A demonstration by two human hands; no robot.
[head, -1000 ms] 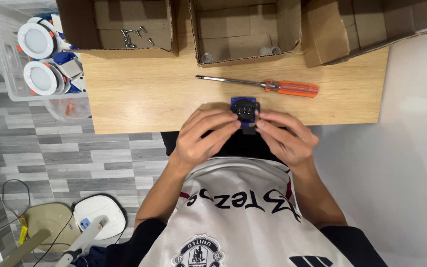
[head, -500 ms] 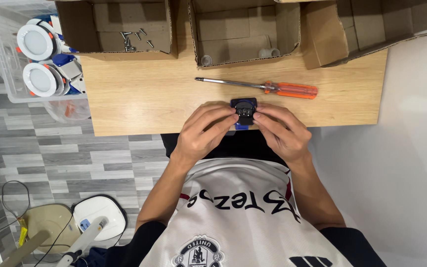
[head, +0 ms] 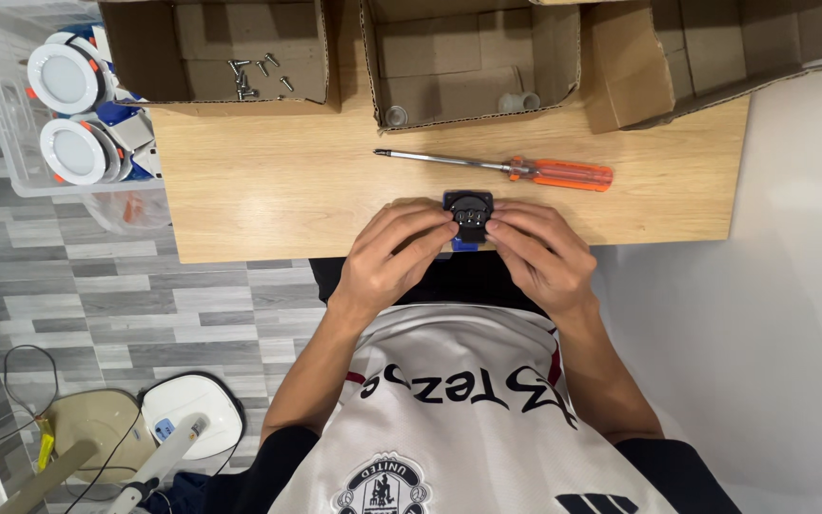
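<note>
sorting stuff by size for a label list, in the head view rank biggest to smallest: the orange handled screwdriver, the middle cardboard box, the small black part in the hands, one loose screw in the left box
1. middle cardboard box
2. orange-handled screwdriver
3. small black part, partly hidden by the left hand and right hand
4. loose screw

No close calls in this view.

Black part's (head: 468,211) underside, probably hand-covered
</note>
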